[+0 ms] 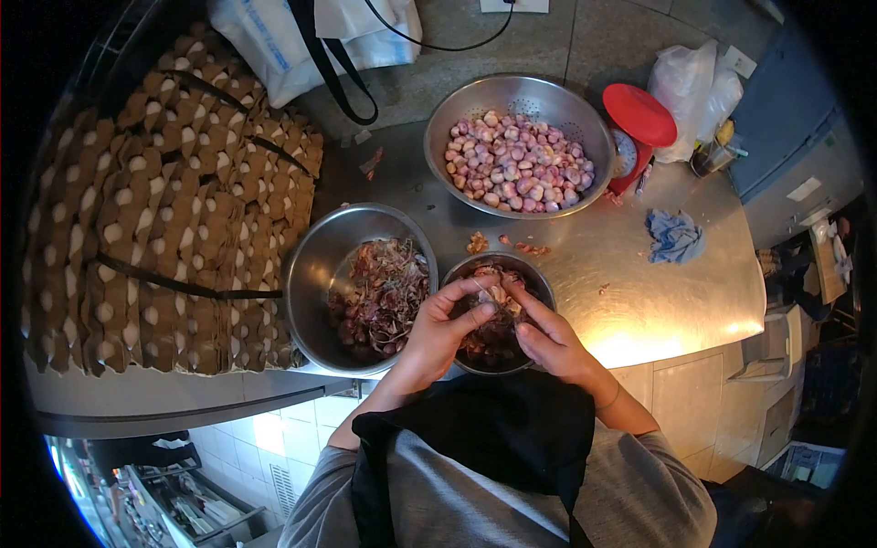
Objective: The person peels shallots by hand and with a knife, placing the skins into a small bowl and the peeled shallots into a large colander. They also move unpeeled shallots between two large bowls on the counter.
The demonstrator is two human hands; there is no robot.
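Both of my hands meet over a small steel bowl (548, 288) that holds shallots and loose skins. My left hand (448, 320) is closed, thumb and index finger pinching a pale, partly peeled shallot (498, 294). On its other side my right hand (553, 338) grips the same shallot with its fingertips; the fingers cover part of it. Left of my hands, a larger steel bowl (306, 320) contains dry skins (393, 274) and unpeeled shallots (352, 333). Farther back, a steel colander (585, 137) is filled with peeled pink shallots (521, 164).
Stacked egg trays (183, 219) strapped with black bands fill the left side. A red scale (639, 119) stands right of the colander, with a blue cloth (674, 236) nearer the steel table's (630, 301) right edge. Skin scraps (530, 248) lie behind the small bowl.
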